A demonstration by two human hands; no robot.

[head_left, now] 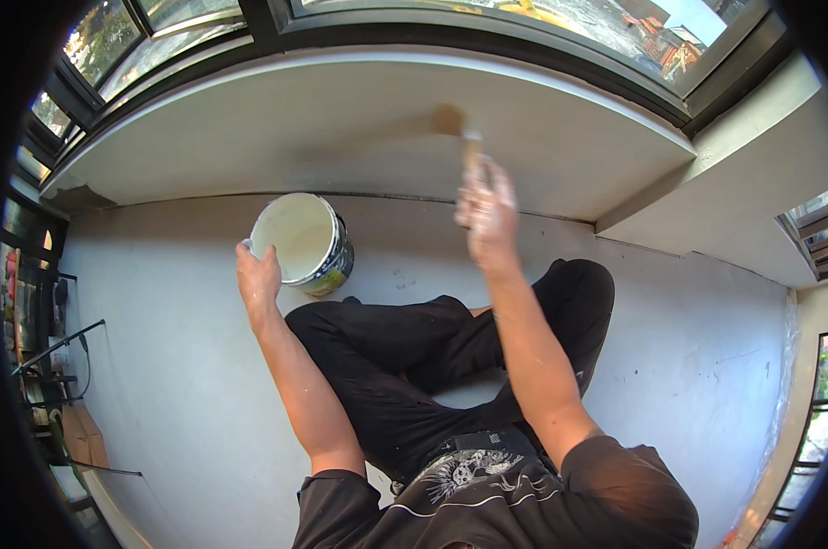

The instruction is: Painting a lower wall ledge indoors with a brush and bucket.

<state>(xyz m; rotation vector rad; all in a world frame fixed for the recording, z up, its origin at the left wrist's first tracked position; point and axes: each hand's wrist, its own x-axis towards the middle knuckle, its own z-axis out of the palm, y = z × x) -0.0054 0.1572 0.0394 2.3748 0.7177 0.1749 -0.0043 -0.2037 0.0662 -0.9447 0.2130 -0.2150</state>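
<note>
My right hand (489,210) is closed round the handle of a paintbrush (471,151), raised in front of the low wall (359,101) under the window. The brown bristles are smeared by motion, and I cannot tell whether they touch the wall. White smears cover the fingers of that hand. On the left, my left hand (260,279) grips the near left rim of a paint bucket (336,261), thumb over the edge. Whitish paint shows inside the bucket, which looks slightly tilted toward me; its outside is dark with a coloured label.
I sit cross-legged on the pale floor (194,366), my black trousers (377,348) close to the bucket. A dark window frame (267,27) runs above the wall. At the far left stand a thin black stand (66,346) and a cardboard box (82,435). A ledge (647,192) juts out at right.
</note>
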